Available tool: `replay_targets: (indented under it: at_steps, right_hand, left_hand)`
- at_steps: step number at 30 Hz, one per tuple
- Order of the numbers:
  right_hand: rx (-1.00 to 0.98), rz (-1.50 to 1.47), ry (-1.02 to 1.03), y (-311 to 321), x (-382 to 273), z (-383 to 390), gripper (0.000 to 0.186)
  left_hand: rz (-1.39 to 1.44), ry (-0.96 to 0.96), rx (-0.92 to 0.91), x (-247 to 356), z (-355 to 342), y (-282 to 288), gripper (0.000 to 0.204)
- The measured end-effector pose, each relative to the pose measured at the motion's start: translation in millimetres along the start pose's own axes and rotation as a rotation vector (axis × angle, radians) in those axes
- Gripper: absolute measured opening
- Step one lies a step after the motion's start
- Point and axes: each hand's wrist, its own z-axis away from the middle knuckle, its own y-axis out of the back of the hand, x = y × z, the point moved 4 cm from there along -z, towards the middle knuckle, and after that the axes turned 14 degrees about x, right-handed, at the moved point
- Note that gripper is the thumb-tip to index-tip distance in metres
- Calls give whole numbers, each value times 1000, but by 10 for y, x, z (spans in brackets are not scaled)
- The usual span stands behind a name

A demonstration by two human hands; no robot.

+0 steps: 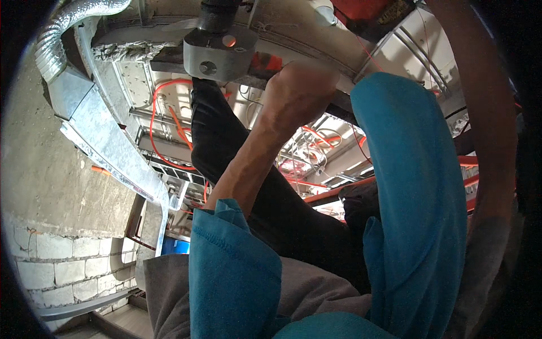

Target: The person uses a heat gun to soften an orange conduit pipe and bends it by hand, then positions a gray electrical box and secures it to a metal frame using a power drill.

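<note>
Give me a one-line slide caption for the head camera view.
Left hand raised to a grey metal fitting on the ceiling, beside a black hose, orange cables and silver ductwork.

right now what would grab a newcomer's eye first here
The raised teal sleeve fills the right half, and a bare hand at top centre reaches up to a grey metal fitting on the ceiling. Orange cables loop among the ceiling framing behind, and a silver flexible duct curls in the top left corner.
</note>
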Motion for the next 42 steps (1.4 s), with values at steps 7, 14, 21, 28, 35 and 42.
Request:
replay_targets:
  at_steps: [7,14,21,28,35,42]
  right_hand:
    - [-13,116,-35,8,-94,-62,50]
    - [-38,64,136,25,63,-217,35]
    - [-40,103,27,-4,-1,-142,29]
    - [-95,40,49,-17,22,-174,31]
    - [-33,101,-4,3,44,-157,32]
    - [-48,90,-66,-21,5,-220,28]
  left_hand:
    - [78,41,-7,-7,-11,24,13]
    - [67,15,-84,-8,-48,37,13]
    - [78,-20,-13,6,-3,-59,12]
    - [92,-42,-43,-17,-16,-46,11]
    - [128,-33,-70,33,-50,-50,11]
    - [107,-79,-45,-42,-4,-18,12]
